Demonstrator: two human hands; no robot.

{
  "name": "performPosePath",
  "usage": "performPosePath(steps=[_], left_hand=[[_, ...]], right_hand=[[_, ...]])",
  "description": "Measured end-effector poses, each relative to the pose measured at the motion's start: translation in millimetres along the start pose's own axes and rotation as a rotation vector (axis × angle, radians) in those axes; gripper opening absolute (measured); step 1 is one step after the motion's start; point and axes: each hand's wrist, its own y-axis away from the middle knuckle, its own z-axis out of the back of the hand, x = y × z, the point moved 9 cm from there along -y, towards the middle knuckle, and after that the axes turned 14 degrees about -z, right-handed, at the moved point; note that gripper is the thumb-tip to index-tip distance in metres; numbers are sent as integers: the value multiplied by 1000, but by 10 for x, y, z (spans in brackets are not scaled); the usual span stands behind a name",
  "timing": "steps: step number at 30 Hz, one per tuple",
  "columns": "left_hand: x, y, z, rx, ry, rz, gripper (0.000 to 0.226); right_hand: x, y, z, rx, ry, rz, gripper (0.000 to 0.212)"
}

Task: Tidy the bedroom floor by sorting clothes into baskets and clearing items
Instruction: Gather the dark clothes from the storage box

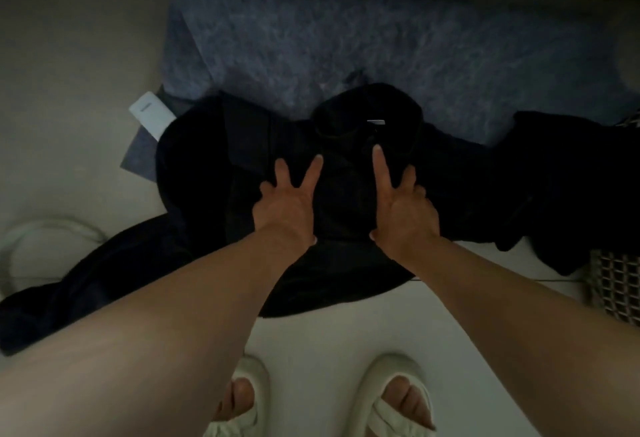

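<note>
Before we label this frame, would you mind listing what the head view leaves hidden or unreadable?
- Dark garment: head view, dim light swallows its folds, so its type is unclear.
- White flat object: partly tucked under the garment; its marking is too small to read.
- Checked fabric: cut off by the right edge and overlapped by the garment.
- Left hand and right hand: palms and curled outer fingers face away, so grip is uncertain.
- Baskets: none in view.

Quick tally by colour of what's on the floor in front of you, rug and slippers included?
Black: 1, the dark garment under both hands
Blue: 1, the rug
White: 4, the small box, the cable, two slippers
Checked: 1, the patterned fabric
Total: 7
</note>
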Motion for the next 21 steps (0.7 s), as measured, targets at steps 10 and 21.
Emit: performPosePath(steps=[10, 21], left_hand=[[-198, -120, 71, -8, -277, -199, 31], [-568, 1048, 1147, -115, -453, -155, 36]], right_hand=[[140, -7, -139, -72, 178, 122, 35], [-238, 1020, 1242, -214, -82, 69, 31]])
